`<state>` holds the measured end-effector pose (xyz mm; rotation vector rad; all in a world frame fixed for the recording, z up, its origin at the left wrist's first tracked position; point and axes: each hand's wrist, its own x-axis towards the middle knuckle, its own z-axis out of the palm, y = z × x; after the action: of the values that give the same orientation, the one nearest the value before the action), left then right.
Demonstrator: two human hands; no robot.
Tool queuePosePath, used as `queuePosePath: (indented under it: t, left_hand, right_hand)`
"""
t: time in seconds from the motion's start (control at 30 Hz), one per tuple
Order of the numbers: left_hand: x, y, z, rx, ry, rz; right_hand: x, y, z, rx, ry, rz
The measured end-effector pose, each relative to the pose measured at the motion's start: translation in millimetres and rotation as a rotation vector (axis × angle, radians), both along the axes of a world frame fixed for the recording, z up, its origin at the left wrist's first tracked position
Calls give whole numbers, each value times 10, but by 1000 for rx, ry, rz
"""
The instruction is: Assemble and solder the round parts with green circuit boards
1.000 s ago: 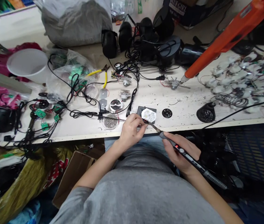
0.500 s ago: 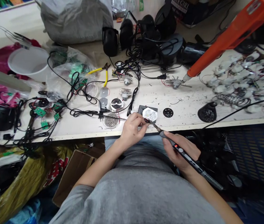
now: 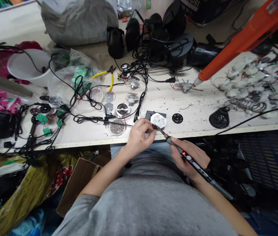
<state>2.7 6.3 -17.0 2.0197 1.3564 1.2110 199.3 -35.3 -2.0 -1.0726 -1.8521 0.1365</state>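
Ok, from where I'm sitting this looks like the soldering stage. The right grip (image 3: pixel 188 157) is wrapped pen-style around a slim soldering iron (image 3: pixel 198 168), with its tip right at the near edge of a white LED disc (image 3: pixel 158 120). The disc sits on a small black square pad (image 3: pixel 149 115), close to the front edge of the desk (image 3: pixel 55 146) and a bit right of centre. The left grip (image 3: pixel 139 137) is pinched narrow at that same edge, apparently on a thin red lead (image 3: pixel 155 127), though that spot is tiny and half hidden by fingers, so don't quote me. My call: this wants a steady tip on the joint and the lead held dead still, since I can't see anything clamping the disc. Nearby there's a round dish of small metal beads (image 3: pixel 116 127), yellow-handled side cutters (image 3: pixel 110 78) and a black perforated disc (image 3: pixel 177 118), with a heap of white wired modules (image 3: pixel 249 78) toward the back right corner. Labels are poor: the iron just shows a lit red indicator (image 3: pixel 183 153), the orange tool's (image 3: pixel 237 52) sticker is unreadable, and a dark box (image 3: pixel 198 8) past the back edge has cut-off lettering that seems to end in "IRL".
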Motion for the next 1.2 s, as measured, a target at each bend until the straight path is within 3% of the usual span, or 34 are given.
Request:
queuePosePath:
  t: [0.27,0.73,0.87,1.0,1.1,1.2]
  left_hand:
    - [-4,5,-18,6,5,6]
    - [-43,-43,29,-10,38,-41]
    - [-212,-150,154,53,35,-109]
    - [-531,-143,247,25,-62,70]
    - [-704,-3,285,25,71,173]
    - [-700,190,321,51,371,55]
  right_hand:
    - [24,-10,-70,10,-74,-10]
    - [69,-36,73,35,-22,21]
    - [188,-55,164,13,50,66]
    - [235,9,195,42,51,-53]
    - [216,57,186,61,72,-85]
    - [208,57,164,61,95,-68]
